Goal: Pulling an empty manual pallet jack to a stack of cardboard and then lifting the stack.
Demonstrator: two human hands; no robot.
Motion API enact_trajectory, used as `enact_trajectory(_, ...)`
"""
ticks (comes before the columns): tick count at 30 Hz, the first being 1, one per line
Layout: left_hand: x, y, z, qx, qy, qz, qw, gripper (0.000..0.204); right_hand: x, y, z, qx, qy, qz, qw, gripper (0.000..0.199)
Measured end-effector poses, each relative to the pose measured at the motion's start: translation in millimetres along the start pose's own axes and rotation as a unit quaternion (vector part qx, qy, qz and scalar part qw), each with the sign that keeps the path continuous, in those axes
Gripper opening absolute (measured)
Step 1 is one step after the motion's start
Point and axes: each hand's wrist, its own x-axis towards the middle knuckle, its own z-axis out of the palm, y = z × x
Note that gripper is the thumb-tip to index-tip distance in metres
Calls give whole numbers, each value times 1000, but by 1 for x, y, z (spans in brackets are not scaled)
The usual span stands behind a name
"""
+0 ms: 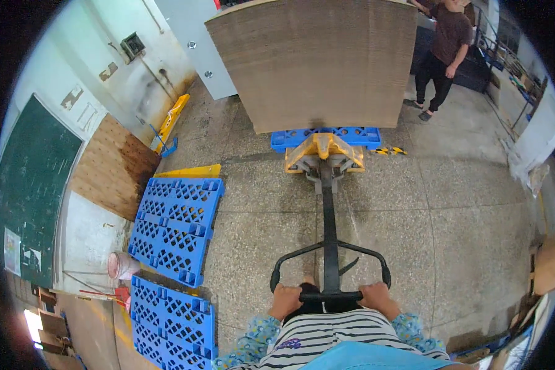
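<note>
Both my hands grip the black handle (330,265) of a yellow pallet jack (325,151). My left hand (285,300) is closed round the left end of its crossbar, and my right hand (377,298) round the right end. From the handle a long dark shaft runs straight ahead to the jack's yellow body. The jack stands up against a blue plastic pallet (277,140), its forks hidden. A tall stack of brown boards (327,74) rests on that pallet.
Two blue pallets (176,225) (172,324) lie along the left wall. A pink bucket (122,266) stands beside them. A grey metal cabinet (206,55) is left of the stack. At the far right, a person (445,43) in dark clothes stands near the stack.
</note>
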Motion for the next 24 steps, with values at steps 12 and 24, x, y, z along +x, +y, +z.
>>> enact_trajectory(12, -189, 86, 19, -12, -13, -4, 1000, 19, -178, -69, 83, 9, -11, -13, 1000, 34)
enact_trajectory(24, -369, 200, 27, -14, -46, -58, 997, 18, -359, -112, 150, 21, -70, -6, 997, 39)
